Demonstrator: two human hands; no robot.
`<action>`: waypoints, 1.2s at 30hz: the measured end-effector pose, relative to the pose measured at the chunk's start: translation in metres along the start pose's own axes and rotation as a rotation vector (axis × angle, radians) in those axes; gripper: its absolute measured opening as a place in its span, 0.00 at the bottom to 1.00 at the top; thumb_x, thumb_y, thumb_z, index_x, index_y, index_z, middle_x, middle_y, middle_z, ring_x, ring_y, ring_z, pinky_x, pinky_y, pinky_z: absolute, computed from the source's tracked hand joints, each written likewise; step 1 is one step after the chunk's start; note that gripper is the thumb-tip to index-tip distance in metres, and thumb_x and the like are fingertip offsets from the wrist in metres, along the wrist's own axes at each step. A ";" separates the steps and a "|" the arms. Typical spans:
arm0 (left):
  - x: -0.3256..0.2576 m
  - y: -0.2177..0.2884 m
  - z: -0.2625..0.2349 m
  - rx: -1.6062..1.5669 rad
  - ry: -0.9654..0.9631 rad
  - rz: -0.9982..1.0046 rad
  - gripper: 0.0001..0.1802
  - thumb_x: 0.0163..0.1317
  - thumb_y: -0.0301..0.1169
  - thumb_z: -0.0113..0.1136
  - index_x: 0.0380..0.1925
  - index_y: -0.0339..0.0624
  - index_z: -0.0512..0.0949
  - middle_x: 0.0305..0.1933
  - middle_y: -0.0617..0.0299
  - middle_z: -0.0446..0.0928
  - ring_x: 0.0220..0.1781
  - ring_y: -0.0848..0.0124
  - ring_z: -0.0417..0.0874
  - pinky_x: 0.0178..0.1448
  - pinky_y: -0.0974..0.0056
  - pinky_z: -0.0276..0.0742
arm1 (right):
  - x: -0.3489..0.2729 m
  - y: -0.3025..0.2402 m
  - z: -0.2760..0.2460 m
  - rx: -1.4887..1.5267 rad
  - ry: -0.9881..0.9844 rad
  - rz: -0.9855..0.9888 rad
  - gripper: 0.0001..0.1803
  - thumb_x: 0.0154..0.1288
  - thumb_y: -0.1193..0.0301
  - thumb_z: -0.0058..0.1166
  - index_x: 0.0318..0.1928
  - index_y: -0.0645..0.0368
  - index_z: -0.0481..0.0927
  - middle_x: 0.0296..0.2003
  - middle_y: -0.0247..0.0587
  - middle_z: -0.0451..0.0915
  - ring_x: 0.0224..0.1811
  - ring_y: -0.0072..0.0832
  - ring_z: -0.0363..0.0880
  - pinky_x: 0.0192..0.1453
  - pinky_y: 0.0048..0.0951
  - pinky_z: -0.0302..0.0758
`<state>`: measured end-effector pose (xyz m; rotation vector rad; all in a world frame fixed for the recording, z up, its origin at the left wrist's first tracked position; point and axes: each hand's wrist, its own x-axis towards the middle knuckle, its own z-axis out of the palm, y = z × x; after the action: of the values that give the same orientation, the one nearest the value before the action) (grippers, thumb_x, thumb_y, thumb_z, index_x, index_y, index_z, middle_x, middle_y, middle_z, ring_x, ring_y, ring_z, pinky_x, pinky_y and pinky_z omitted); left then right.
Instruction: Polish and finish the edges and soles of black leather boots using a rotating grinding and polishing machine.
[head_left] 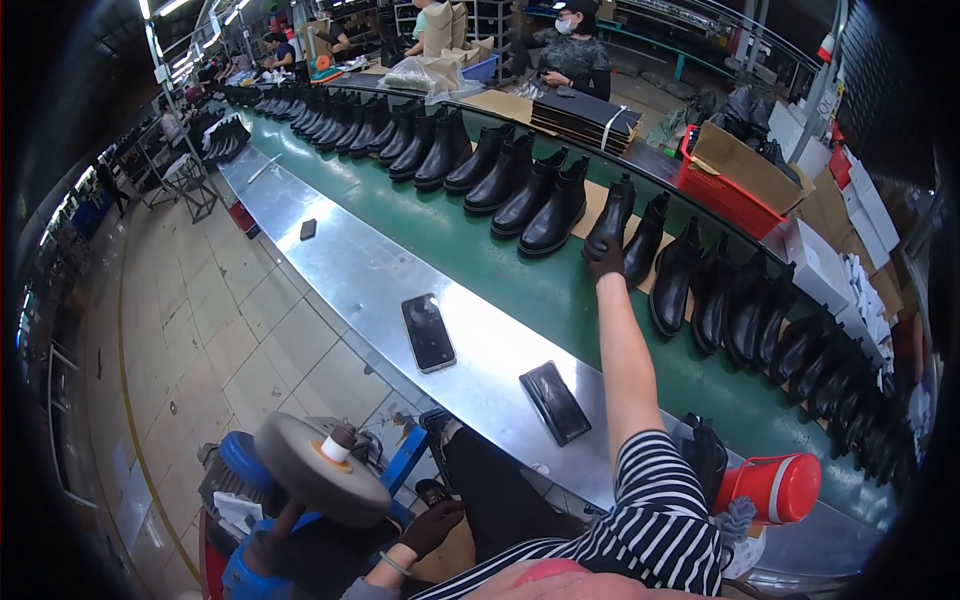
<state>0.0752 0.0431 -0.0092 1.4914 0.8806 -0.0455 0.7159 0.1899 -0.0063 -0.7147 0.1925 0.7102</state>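
My right hand point(604, 258), in a dark glove, is stretched out across the green conveyor belt. Its fingers close round the toe of a black ankle boot point(613, 210), which stands upright. Close on its right is another black boot point(643, 240). My left hand point(433, 528), also gloved, lies low by my lap with its fingers extended and nothing visible in it. Beside that hand is a large grey buffing wheel point(322, 470) on a blue machine point(245, 575).
Black boots point(440, 150) line the belt point(400, 215) in a long row. On the metal ledge point(490, 350) lie a phone point(429, 333), a black wallet-like case point(556, 402) and a small dark block point(308, 230). A red bucket point(770, 488) stands right; a masked person point(575, 50) is across the belt.
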 end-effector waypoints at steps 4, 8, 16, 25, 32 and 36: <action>-0.001 -0.013 -0.011 0.020 0.014 0.080 0.21 0.66 0.40 0.52 0.53 0.38 0.75 0.54 0.52 0.77 0.58 0.64 0.76 0.61 0.65 0.69 | -0.097 0.001 -0.022 -0.209 -0.257 -0.133 0.18 0.53 0.70 0.57 0.46 0.62 0.75 0.44 0.42 0.76 0.44 0.34 0.78 0.48 0.41 0.78; 0.000 -0.018 -0.025 -0.105 0.032 0.063 0.20 0.67 0.38 0.50 0.52 0.36 0.75 0.51 0.52 0.78 0.55 0.65 0.77 0.59 0.65 0.70 | -0.234 -0.034 -0.032 -0.871 -0.509 -0.834 0.15 0.53 0.70 0.54 0.41 0.64 0.78 0.40 0.41 0.79 0.41 0.28 0.79 0.46 0.27 0.76; 0.009 -0.036 -0.013 -1.442 0.029 0.119 0.23 0.64 0.42 0.53 0.55 0.40 0.72 0.50 0.53 0.78 0.52 0.59 0.79 0.56 0.60 0.73 | -0.365 0.139 -0.021 -1.209 -1.028 -0.047 0.18 0.56 0.63 0.57 0.43 0.64 0.82 0.35 0.40 0.83 0.38 0.25 0.79 0.46 0.28 0.75; 0.055 -0.157 -0.023 -0.337 0.794 0.353 0.27 0.61 0.46 0.57 0.56 0.43 0.71 0.55 0.53 0.74 0.57 0.62 0.75 0.59 0.60 0.71 | -0.421 0.327 -0.084 -0.821 -0.907 1.105 0.30 0.66 0.50 0.45 0.58 0.60 0.72 0.53 0.46 0.76 0.54 0.32 0.75 0.60 0.34 0.71; 0.035 -0.139 -0.037 -0.989 0.922 0.337 0.23 0.62 0.39 0.57 0.55 0.41 0.71 0.54 0.55 0.76 0.54 0.65 0.76 0.59 0.63 0.71 | -0.440 0.341 -0.055 -0.368 -0.727 1.418 0.33 0.67 0.49 0.46 0.62 0.60 0.67 0.56 0.46 0.74 0.56 0.37 0.74 0.62 0.37 0.69; 0.007 -0.119 -0.043 -1.455 0.690 0.464 0.21 0.63 0.37 0.56 0.54 0.41 0.72 0.52 0.54 0.77 0.53 0.65 0.77 0.59 0.63 0.71 | -0.475 0.322 -0.035 -0.833 -1.048 1.042 0.41 0.66 0.40 0.39 0.67 0.59 0.61 0.62 0.49 0.68 0.64 0.43 0.66 0.69 0.41 0.61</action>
<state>-0.0043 0.0666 -0.1055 0.2334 0.7346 1.2500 0.1503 0.0883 -0.0175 -0.9047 -0.8097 2.1344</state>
